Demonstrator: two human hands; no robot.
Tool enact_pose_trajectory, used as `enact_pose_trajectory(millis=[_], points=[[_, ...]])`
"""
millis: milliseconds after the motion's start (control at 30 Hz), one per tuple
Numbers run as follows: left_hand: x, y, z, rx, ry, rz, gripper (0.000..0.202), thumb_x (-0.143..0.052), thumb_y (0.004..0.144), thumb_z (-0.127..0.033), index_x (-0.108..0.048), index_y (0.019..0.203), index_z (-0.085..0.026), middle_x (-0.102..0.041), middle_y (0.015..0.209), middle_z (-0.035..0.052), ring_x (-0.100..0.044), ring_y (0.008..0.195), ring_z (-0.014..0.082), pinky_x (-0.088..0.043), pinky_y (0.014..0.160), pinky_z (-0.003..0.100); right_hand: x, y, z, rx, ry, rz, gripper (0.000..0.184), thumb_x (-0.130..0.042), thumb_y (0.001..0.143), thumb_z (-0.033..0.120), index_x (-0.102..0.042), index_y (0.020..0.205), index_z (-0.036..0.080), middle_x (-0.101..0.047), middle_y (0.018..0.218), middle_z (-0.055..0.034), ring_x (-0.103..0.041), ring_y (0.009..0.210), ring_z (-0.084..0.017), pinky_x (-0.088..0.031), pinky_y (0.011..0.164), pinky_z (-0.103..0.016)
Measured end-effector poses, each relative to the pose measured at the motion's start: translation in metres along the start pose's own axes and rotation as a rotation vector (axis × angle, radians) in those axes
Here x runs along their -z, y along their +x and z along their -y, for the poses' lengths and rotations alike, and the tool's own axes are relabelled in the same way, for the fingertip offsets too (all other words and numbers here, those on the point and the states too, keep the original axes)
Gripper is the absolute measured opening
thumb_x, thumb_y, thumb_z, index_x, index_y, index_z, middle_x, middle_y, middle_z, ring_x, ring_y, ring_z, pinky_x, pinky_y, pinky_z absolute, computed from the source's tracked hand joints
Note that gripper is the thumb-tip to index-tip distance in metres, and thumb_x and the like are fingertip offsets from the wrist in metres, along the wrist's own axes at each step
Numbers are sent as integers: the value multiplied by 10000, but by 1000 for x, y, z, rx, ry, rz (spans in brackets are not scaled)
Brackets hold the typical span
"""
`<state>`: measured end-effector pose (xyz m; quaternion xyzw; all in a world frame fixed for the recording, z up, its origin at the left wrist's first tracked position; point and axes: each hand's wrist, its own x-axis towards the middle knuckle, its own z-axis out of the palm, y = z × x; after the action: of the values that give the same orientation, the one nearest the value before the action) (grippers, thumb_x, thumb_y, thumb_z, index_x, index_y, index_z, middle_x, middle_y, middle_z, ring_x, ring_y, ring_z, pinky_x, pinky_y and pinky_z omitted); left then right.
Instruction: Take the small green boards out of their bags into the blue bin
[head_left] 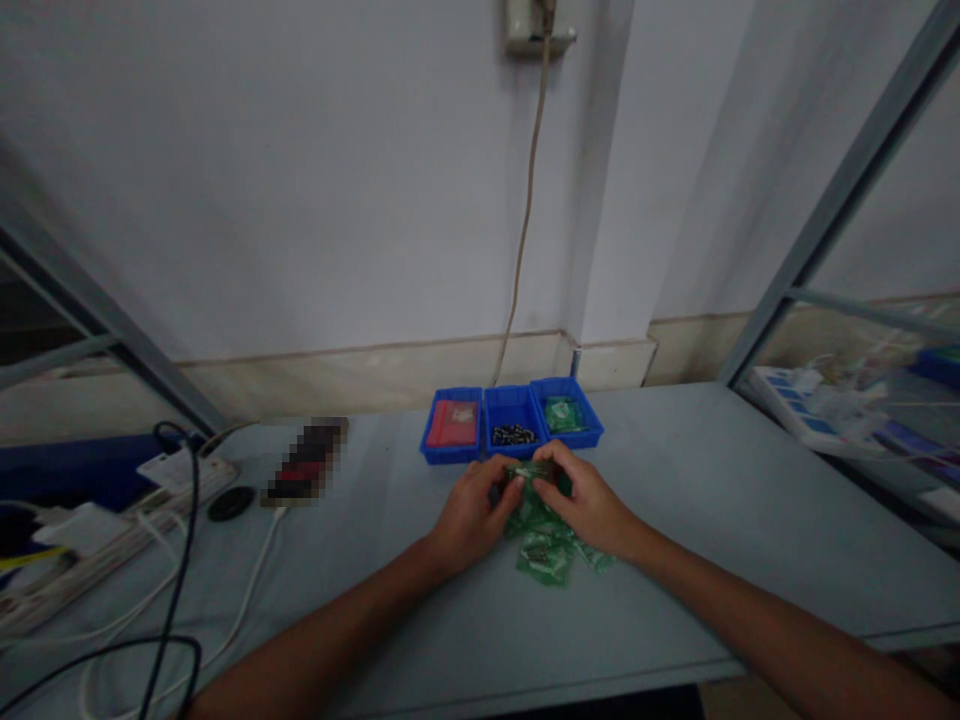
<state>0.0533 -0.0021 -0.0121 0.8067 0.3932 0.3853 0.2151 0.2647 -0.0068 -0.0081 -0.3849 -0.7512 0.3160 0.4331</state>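
My left hand (471,513) and my right hand (587,497) meet over the table, fingers pinched around a green plastic bag (529,512). Its exact contents are hidden by my fingers. Another green see-through bag (546,556) with small pieces inside lies on the table just below my hands. Right behind my fingertips is a blue bin (513,400) with small black-and-silver parts (514,434). To its left, a blue bin (430,440) holds a pink-red bag (452,424). The right blue bin (591,420) has green bags (562,414) in it.
A pixelated phone-like object (307,462) and a black round disc (231,503) lie at the left. Power strips (97,540) with chargers and loose cables (196,540) fill the left edge. Another power strip (801,410) stands beyond the right frame post (795,255).
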Motion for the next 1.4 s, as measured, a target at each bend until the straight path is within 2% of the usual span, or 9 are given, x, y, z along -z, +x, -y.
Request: enact_pose_trajectory(millis=[267,567,900,1067,1333,1400], points=[[2,1,-2,-12,10,-31,146,-548,1053,-296,-649,1006,-202,-688,904,36,-629,842,192,-495,783,310,0,0,0,-6,-26,3,118,-625,991,227,-615,1108,239,-600,914,1,-579,827,-195,-455,761,-317],[4,1,-4,9,-52,-19,248,-478,1095,-348,-654,1028,-187,-673,933,54,-611,863,198,-484,801,322,0,1,2,-14,-29,1,113,-624,982,223,-615,1094,237,-592,896,-1,-568,802,-194,-449,740,-316],[5,2,-3,-91,-74,-28,221,-500,1090,-310,-651,989,-185,-636,922,45,-593,880,192,-471,828,317,-1,1,1,-7,-33,13,80,-628,977,207,-626,1055,226,-600,905,-6,-562,801,-192,-444,741,-309],[1,2,1,-54,-65,-45,224,-495,1093,-307,-632,962,-186,-629,905,38,-582,849,184,-461,803,306,0,1,0,-11,-32,2,93,-633,985,220,-626,1077,230,-610,919,-7,-572,812,-196,-450,757,-320],[2,2,-2,-53,-63,-54,144,-533,1072,-281,-640,1104,-189,-676,999,54,-613,904,189,-495,841,317,0,0,-5,-34,0,-32,174,-629,1018,309,-607,1180,249,-635,922,-15,-602,855,-217,-483,780,-340],[0,1,-1,-47,-78,-67,168,-561,1057,-267,-617,1197,-192,-675,1029,54,-615,910,186,-507,854,319,-1,1,-8,-36,9,-53,211,-631,1019,321,-600,1215,251,-639,929,-14,-605,840,-214,-489,776,-341]])
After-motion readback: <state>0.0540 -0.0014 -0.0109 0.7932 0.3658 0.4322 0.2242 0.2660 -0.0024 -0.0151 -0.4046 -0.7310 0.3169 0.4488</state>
